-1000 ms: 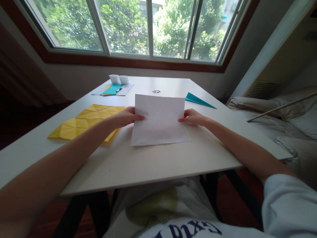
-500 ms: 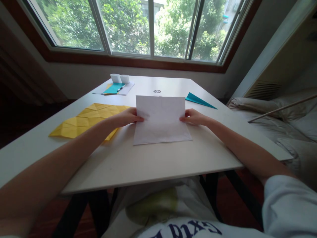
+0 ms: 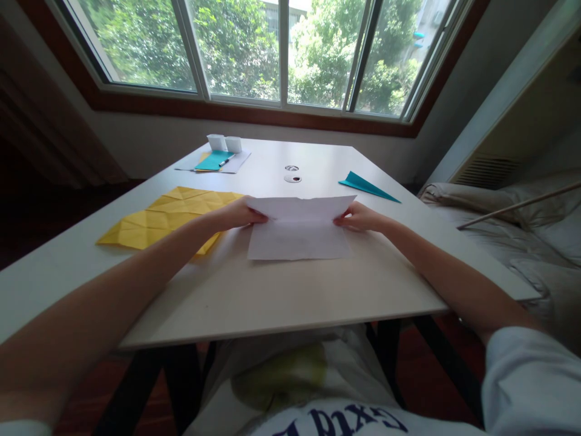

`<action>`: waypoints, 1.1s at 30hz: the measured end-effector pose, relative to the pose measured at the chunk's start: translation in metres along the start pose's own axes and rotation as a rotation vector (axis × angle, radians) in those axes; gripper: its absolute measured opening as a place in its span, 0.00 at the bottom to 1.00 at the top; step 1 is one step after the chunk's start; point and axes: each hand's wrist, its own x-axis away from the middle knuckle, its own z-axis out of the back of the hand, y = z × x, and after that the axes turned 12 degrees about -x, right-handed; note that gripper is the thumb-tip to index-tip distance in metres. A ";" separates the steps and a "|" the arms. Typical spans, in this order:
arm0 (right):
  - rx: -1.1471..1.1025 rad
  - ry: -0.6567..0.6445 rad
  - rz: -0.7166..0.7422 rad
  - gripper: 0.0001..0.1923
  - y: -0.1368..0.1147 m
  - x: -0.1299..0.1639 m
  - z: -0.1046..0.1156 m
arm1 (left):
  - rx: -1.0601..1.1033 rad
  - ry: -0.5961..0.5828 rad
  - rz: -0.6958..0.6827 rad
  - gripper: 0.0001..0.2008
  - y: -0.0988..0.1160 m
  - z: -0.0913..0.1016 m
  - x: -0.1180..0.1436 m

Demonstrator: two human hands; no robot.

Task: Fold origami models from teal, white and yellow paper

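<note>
A white worktop (image 3: 281, 290) fills the middle of the frame, and at its centre lies a white sheet of paper (image 3: 299, 239) whose far half is folded up and over toward the near edge. A creased yellow sheet (image 3: 158, 218) lies to its left, with a teal paper plane (image 3: 365, 184) toward the upper right. The left hand (image 3: 236, 213) pinches the raised flap's left corner and the right hand (image 3: 358, 217) its right corner, fingers closed on the paper, so the sheet spans between them.
</note>
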 end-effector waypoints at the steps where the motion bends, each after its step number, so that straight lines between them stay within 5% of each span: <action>1: 0.002 -0.008 0.020 0.12 0.001 0.000 0.001 | -0.027 0.002 -0.020 0.14 0.001 0.000 0.001; 6: 0.110 -0.013 0.100 0.12 0.000 0.001 0.002 | -0.181 -0.103 -0.047 0.10 0.009 0.004 0.004; 9: 0.183 -0.006 0.123 0.11 -0.002 0.002 0.002 | -0.238 -0.192 -0.198 0.12 0.015 0.009 0.007; 12: 0.224 -0.007 0.130 0.10 -0.004 0.002 0.001 | -0.278 -0.189 -0.282 0.13 0.020 0.012 0.011; 20: 0.312 0.016 0.151 0.10 -0.007 0.004 0.000 | -0.480 -0.198 -0.231 0.12 0.026 0.015 0.015; 33: 0.210 0.016 0.182 0.10 -0.001 0.006 0.002 | -0.679 -0.230 -0.337 0.12 0.028 0.019 0.014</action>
